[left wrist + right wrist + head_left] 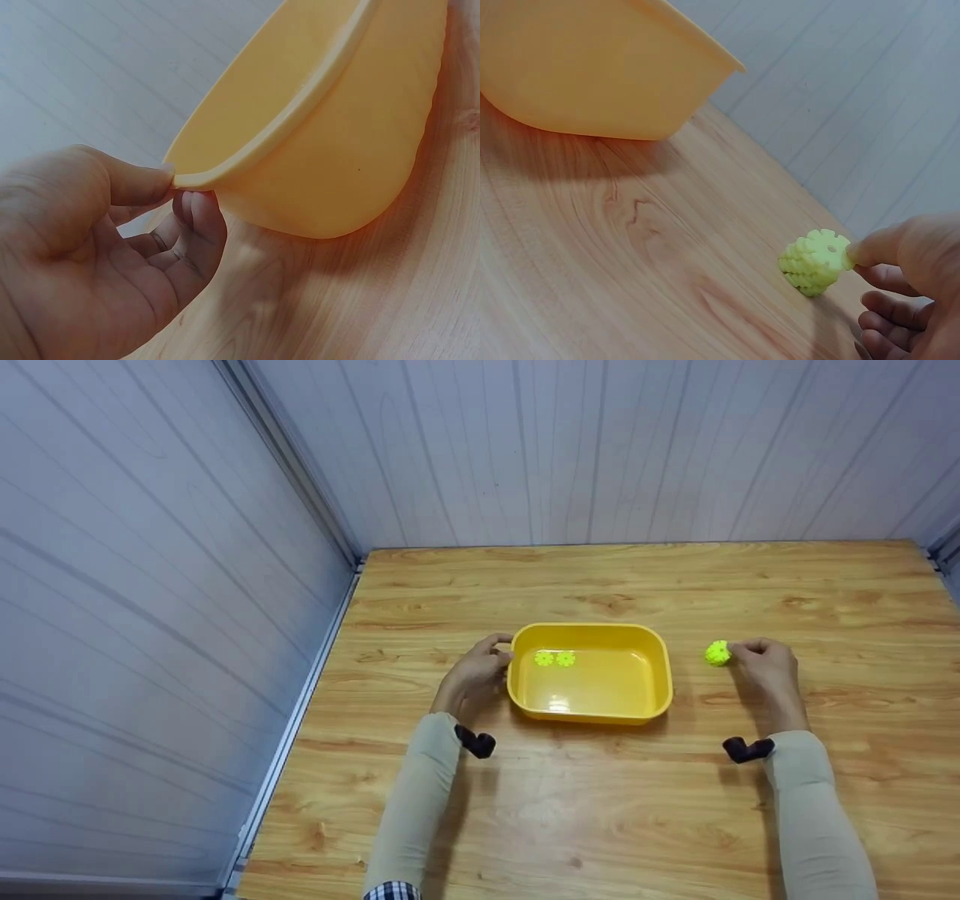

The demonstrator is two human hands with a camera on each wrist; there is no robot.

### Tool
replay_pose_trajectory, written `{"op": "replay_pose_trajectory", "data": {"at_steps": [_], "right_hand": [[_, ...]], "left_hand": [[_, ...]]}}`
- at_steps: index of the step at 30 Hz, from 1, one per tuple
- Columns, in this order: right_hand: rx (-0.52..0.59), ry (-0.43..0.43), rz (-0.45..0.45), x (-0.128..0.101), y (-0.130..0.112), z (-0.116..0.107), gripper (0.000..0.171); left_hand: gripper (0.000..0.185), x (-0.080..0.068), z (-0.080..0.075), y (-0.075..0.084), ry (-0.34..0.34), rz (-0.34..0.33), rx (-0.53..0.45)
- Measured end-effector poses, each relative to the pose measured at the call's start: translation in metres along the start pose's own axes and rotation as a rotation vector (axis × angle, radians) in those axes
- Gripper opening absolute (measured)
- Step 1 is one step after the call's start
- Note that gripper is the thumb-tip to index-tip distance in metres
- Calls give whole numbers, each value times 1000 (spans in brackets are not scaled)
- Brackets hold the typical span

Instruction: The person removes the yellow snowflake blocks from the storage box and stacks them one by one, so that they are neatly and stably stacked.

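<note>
A yellow plastic basin [652, 675] stands on the wooden table with two yellow-green notched discs [555, 658] lying flat inside, side by side. My left hand [480, 669] pinches the basin's left rim; the left wrist view shows the thumb [142, 184] over the lip and curled fingers beneath it. To the right of the basin, a small stack of the same notched discs [806, 270] sits on the table. With thumb and forefinger, my right hand [769, 664] pinches the edge of the top disc [829, 244], which still lies on the stack.
Bare wooden tabletop [600, 802] extends in front of the basin and to both sides. A pale panel wall [555, 457] rises behind the table, and another [150, 622] runs along its left. Black wrist mounts [476, 741] stick out from both sleeves.
</note>
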State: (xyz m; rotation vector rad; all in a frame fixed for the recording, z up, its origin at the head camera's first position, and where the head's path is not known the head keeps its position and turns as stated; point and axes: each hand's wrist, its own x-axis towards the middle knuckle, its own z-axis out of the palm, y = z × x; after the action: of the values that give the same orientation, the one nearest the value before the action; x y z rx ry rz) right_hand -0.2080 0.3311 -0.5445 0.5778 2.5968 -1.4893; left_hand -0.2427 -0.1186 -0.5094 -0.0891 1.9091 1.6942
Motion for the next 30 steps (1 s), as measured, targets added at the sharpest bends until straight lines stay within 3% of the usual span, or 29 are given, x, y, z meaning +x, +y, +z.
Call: {"op": "replay_pose_trajectory", "data": {"at_steps": [8, 17, 24, 30], "right_hand": [[-10, 1, -2, -1, -1, 2, 55], [-61, 31, -29, 1, -1, 0, 55], [-44, 36, -13, 0, 0, 0, 62], [-52, 27, -22, -2, -5, 0, 65]], "left_hand": [[34, -1, -1, -2, 4, 7, 36], [31, -1, 1, -3, -3, 7, -53], [33, -2, 0, -1, 13, -27, -39], [33, -2, 0, -1, 20, -36, -85]]}}
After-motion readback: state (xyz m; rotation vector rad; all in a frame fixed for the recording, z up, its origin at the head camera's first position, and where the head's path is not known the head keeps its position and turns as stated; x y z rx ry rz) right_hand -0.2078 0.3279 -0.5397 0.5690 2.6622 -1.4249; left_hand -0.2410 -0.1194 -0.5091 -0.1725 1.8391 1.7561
